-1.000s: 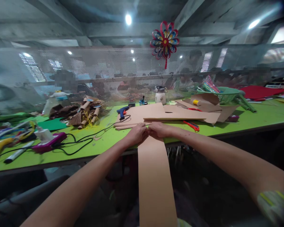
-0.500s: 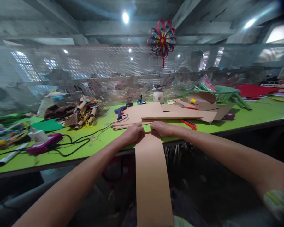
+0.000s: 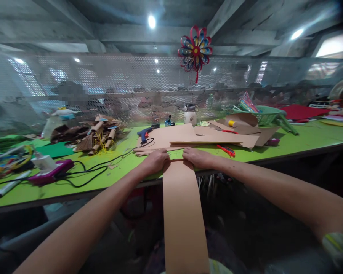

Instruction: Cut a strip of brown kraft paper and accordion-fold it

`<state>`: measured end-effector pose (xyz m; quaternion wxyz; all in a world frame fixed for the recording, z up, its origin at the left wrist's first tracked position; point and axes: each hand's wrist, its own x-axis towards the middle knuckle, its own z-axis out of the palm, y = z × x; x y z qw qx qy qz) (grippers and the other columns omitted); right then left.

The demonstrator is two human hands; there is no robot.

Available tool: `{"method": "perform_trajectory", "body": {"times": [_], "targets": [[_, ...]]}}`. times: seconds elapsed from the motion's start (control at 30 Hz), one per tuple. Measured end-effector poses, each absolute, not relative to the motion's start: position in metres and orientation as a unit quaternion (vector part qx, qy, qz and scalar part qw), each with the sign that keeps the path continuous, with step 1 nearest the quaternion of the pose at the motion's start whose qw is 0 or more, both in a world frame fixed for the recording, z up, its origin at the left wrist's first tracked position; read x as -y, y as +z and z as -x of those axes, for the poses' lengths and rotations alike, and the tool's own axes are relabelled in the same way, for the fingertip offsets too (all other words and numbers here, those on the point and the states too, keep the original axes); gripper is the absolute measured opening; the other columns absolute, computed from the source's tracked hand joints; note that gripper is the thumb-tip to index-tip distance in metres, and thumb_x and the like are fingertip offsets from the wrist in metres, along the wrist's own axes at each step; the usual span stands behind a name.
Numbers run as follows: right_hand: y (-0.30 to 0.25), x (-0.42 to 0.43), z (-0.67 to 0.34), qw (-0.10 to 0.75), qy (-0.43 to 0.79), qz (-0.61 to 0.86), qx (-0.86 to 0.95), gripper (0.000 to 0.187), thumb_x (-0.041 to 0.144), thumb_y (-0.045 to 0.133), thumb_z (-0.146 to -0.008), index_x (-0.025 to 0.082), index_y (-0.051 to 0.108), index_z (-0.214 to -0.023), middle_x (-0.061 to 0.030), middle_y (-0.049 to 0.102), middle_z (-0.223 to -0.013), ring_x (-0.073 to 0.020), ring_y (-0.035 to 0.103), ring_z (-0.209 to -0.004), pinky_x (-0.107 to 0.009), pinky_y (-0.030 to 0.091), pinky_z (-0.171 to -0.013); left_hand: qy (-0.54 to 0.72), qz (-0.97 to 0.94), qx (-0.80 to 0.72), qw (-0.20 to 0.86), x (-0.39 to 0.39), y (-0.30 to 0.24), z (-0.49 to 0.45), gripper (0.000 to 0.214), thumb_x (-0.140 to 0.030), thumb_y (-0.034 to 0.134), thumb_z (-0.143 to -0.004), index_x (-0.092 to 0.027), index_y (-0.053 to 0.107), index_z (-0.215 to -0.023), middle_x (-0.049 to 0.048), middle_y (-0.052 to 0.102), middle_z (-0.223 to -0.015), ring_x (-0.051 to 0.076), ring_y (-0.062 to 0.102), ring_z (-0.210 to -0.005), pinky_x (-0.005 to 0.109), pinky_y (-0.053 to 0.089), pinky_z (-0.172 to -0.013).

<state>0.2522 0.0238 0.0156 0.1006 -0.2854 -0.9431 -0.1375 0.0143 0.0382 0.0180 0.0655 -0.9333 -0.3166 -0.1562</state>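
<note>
A long strip of brown cardboard (image 3: pixel 184 213) hangs from the table's front edge down toward my lap. My left hand (image 3: pixel 156 161) has its fingers closed on the strip's far left corner. At the far right corner, my right hand (image 3: pixel 198 156) grips it the same way, fingers curled. Between the two hands a thin reddish line runs along the strip's far end; what it is I cannot make out. Just beyond the hands lie stacked brown cardboard sheets (image 3: pixel 171 135). A red utility knife (image 3: pixel 226 150) rests to the right of my right hand.
On the green table (image 3: pixel 125 167) a blue glue gun (image 3: pixel 144 134) trails its cord to a purple power strip (image 3: pixel 51 173). Brown paper rolls (image 3: pixel 98 137) are piled at the left. A flask (image 3: pixel 190 114) and a green basket (image 3: pixel 267 115) stand farther back.
My hands have moved slightly apart at the strip's far end, and more of the reddish line shows between them. The view has shifted a little.
</note>
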Motion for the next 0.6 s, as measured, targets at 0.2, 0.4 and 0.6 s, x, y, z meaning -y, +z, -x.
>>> {"method": "perform_trajectory", "body": {"times": [0.2,0.4,0.6], "targets": [[0.009,-0.03,-0.251,0.084,-0.18,0.274,0.941,0.013,0.016,0.045,-0.089,0.01,0.057,-0.087,-0.011,0.054,-0.089,-0.0196,0.047,-0.085,-0.031,0.038,-0.074,-0.153,0.923,0.339,0.102,-0.037,0.015,-0.012,0.024,-0.02,0.048,-0.082,-0.014,0.069,-0.074,0.0079,0.058,-0.074,0.016,0.053,-0.066,0.027,0.039,-0.063],[0.007,-0.032,-0.247,0.053,-0.213,0.259,0.941,0.019,0.021,0.045,-0.09,0.009,0.06,-0.088,-0.0112,0.056,-0.087,-0.0205,0.047,-0.085,-0.033,0.038,-0.075,-0.12,0.922,0.33,0.161,-0.034,0.017,-0.014,0.02,-0.018,0.047,-0.082,-0.012,0.065,-0.074,0.0089,0.057,-0.074,0.017,0.052,-0.066,0.028,0.039,-0.063],[0.016,-0.022,-0.241,-0.001,-0.238,0.235,0.942,0.023,0.019,0.043,-0.091,0.008,0.063,-0.086,-0.0117,0.057,-0.082,-0.0219,0.048,-0.084,-0.034,0.038,-0.074,-0.113,0.929,0.314,0.159,-0.027,0.017,-0.017,0.021,-0.016,0.045,-0.083,-0.011,0.065,-0.079,0.0115,0.058,-0.081,0.021,0.053,-0.078,0.031,0.042,-0.071]]}}
